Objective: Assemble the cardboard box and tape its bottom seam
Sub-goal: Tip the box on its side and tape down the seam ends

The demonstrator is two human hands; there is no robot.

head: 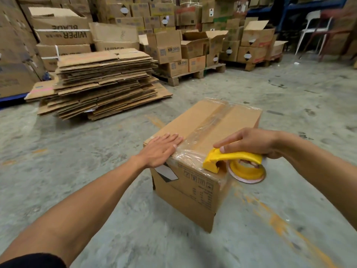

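A brown cardboard box (pixel 195 188) stands on the concrete floor with its flaps closed on top. Clear tape (pixel 209 123) runs along the seam from the far edge to the near edge and wraps over the near side. My left hand (pixel 161 149) lies flat, fingers together, on the box top's near left corner beside the tape. My right hand (pixel 249 142) grips a yellow tape dispenser (pixel 231 160) at the box's near right edge, its front pressed against the taped side. The tape roll (pixel 247 172) hangs just off the box's right side.
A tall stack of flattened cardboard boxes (pixel 104 82) lies on the floor at the far left. Behind it, pallets (pixel 193 74) carry many stacked cartons. A white chair (pixel 313 29) stands at the far right. Orange paint marks (pixel 274 217) cross the floor.
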